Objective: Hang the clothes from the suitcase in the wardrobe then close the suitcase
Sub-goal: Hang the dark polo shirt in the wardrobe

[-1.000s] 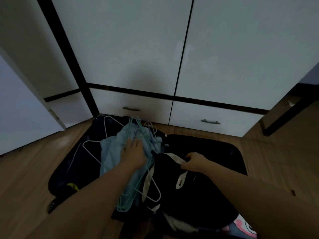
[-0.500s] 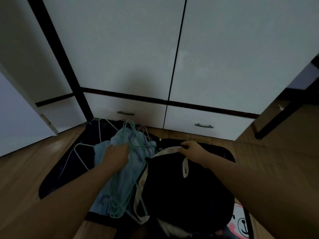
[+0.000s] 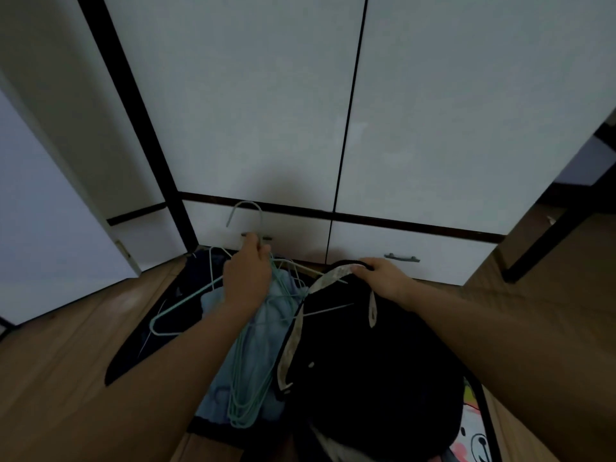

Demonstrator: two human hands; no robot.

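Down on the wooden floor (image 3: 60, 378) lies the open suitcase (image 3: 140, 341), dark and soft-sided, its far edge just before the wardrobe's (image 3: 266, 95) smooth white doors. Inside it, toward the left, 1 thin mint wire hanger (image 3: 173, 311) rests on the dark lining beside a rumpled light blue garment (image 3: 263, 335). A bundle of mint hangers (image 3: 246, 388) droops across that blue cloth. The left hand (image 3: 248, 275) is clamped around the hangers' necks, and 1 curved hook (image 3: 245, 211) rises above its knuckles, in front of the wardrobe's left drawer. Right of it, the right hand (image 3: 383, 275) pinches the pale patterned collar band of a black garment (image 3: 373, 361), which is lifted over the suitcase's right half. At the suitcase's near right corner, a cartoon-printed fabric (image 3: 470, 435) peeks out.
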